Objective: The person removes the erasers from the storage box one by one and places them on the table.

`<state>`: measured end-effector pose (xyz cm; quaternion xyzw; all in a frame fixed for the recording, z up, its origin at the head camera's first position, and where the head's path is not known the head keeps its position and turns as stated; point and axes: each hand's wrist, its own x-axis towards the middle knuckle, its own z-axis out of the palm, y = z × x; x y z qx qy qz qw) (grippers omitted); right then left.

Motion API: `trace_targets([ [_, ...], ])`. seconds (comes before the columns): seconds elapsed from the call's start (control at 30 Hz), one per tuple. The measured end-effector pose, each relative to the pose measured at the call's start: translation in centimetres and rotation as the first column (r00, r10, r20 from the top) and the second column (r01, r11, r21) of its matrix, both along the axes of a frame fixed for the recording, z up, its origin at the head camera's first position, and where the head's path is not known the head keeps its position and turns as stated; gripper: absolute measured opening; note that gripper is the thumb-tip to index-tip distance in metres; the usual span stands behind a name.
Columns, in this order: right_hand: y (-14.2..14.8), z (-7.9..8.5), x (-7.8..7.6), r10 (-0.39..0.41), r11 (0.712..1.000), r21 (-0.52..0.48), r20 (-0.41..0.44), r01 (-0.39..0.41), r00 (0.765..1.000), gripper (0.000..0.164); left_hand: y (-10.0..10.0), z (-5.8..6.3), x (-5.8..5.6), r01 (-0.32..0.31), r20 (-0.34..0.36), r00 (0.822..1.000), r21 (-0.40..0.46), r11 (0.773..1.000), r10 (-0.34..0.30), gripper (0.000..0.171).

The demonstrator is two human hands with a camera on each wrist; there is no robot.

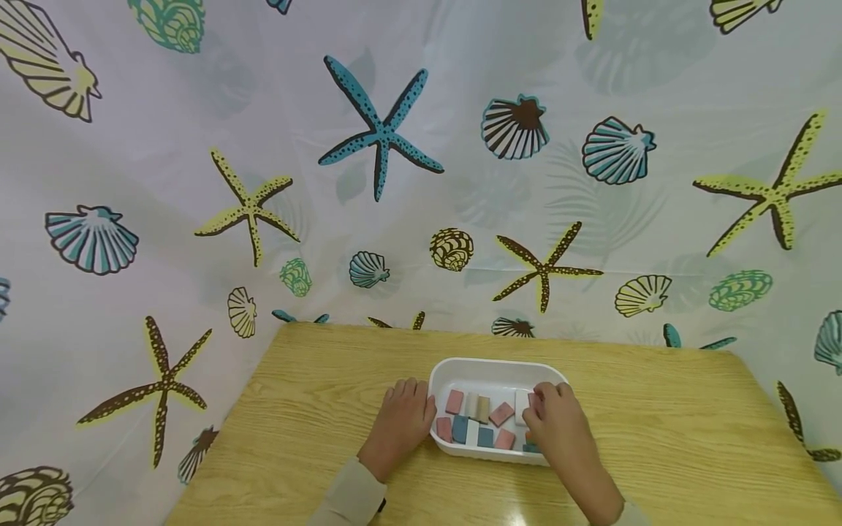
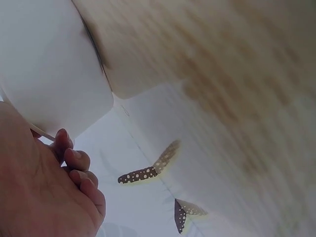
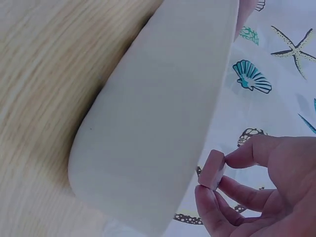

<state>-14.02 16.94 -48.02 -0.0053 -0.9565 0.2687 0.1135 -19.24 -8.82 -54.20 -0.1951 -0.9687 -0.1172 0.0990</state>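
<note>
**Pink block pinched at the right end of the white tub**

Nearest: a pale sleeve [image 1: 349,493] at the left arm. The left hand [image 1: 403,420] rests at the tub's left end, fingers loosely curled at the rim; how firmly they press, cannot tell.

Right hand [image 1: 562,427]: over the tub's right end, its fingers nearly closed, thumb opposing fingertips, with a small pink block [image 3: 212,170] between them. In the right wrist view the block sits tilted near the tub's edge, clear of the wall.

Handling (judged): block looks light and stiff, with flat faces and crisp edges; a dry, matt finish should resist slipping. Not likely fragile. Best hold: fingertips on two opposite faces, as now; a hard squeeze seems needless.

White tub [image 1: 500,459]: thin-walled, probably light and apt to slide, so steady it by the rim. Inside, flat-lying pink pieces [image 1: 454,402], blue pieces [image 1: 460,429], a beige piece [image 1: 483,409] and a white piece [image 1: 522,406]; material uncertain.

Beneath: wood-grain surface [image 1: 658,416]. Farthest: patterned cloth [image 1: 460,190] with starfish and shells.
</note>
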Motion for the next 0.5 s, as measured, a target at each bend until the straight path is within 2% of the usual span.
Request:
trace_targets([
  [0.4, 0.3, 1.7, 2.4, 0.001, 0.999, -0.033, -0.019, -0.001, 1.0, 0.02, 0.0, -0.2, -0.1, 0.004, -0.004, 1.0, 0.003, 1.0, -0.004, 0.026],
  [0.5, 0.3, 2.0, 3.2, 0.007, 1.0, -0.029, 0.0, -0.007, 1.0, 0.018, 0.0, -0.3, -0.1, 0.006, -0.01, 1.0, 0.002, 1.0, -0.006, 0.025],
])
